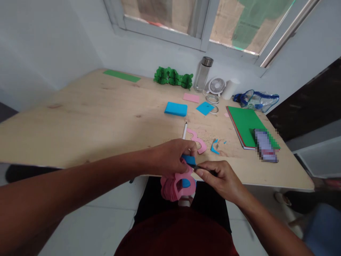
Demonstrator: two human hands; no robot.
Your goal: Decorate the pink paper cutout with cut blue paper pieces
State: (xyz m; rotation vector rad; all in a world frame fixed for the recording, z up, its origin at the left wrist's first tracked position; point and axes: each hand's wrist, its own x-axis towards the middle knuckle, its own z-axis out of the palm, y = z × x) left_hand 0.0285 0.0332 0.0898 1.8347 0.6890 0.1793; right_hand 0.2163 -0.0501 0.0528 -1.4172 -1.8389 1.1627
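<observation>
My left hand (177,156) is closed around a bundle of layered pink paper cut-outs (170,188) with scalloped edges and a piece of blue paper (189,159). The bundle hangs over the table's front edge, above my lap. More blue shows through the hole of the front pink cut-out. In my right hand (217,176) is a slim black tool (198,167), its tip touching or very near the blue paper; fingers hide most of it, so its exact kind is unclear. Just beyond my left hand lie a white pen (184,131) and a curvy pink paper scrap (198,141).
Blue scraps (214,146) lie right of centre. Farther back are a blue paper stack (176,109), a green paper garland (173,77), tape rolls (212,99), a glass bottle (204,74) and a small fan (216,86). A phone (265,145) rests on a green folder (247,124).
</observation>
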